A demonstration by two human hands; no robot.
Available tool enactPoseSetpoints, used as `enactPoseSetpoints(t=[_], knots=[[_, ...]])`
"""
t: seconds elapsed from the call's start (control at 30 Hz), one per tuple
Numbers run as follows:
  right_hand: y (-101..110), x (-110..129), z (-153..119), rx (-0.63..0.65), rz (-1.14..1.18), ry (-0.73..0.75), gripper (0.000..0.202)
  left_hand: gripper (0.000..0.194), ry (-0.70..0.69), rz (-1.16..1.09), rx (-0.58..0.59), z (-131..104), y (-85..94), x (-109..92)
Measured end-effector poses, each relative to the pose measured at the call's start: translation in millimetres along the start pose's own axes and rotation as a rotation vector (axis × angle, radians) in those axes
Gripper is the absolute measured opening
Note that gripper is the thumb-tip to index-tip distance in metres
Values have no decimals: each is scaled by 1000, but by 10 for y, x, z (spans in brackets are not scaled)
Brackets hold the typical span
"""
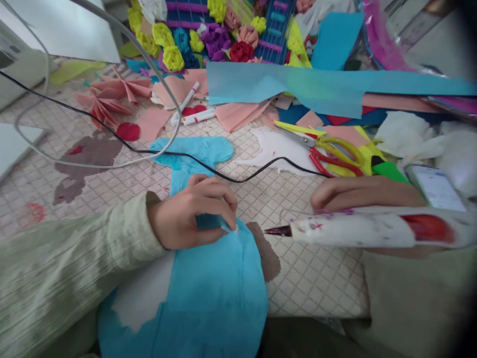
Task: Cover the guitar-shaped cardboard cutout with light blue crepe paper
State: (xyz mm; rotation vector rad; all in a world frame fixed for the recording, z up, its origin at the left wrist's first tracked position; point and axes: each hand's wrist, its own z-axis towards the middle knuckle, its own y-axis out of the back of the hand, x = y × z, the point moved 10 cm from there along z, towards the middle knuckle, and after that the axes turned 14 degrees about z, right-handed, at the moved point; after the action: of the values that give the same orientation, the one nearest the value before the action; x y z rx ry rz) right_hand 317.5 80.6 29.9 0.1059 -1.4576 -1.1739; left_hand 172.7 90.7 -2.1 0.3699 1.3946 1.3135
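Note:
A white cutout [141, 298], partly covered in blue paper [216, 278], lies at the table's front edge, with a narrow neck and a wider crosspiece [201, 149] at its far end. My left hand [197, 211] rests on it, thumb and fingertip pinching the blue paper near the upper right curve of the body. To the right, my right hand [365, 194] is wrapped round a white glue gun [354, 231] with a red patch and a dark metal tip. That tip points left toward the pinched spot, apart from the paper. The glue gun hides part of my right hand.
Scissors [335, 151] with yellow and red handles, white markers [199, 116] and pink paper fans [108, 97] lie beyond my hands. A black cord [208, 171] crosses the cutout's neck; a white cable [175, 99] loops above. A phone [436, 186] lies at right, paper flowers [216, 42] behind.

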Motion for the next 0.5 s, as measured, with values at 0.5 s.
enactPoseSetpoints(t=[0.5], knots=[[-241,-9,90,106,360,-61,35,18,-273,30,226,-92,130,-362]])
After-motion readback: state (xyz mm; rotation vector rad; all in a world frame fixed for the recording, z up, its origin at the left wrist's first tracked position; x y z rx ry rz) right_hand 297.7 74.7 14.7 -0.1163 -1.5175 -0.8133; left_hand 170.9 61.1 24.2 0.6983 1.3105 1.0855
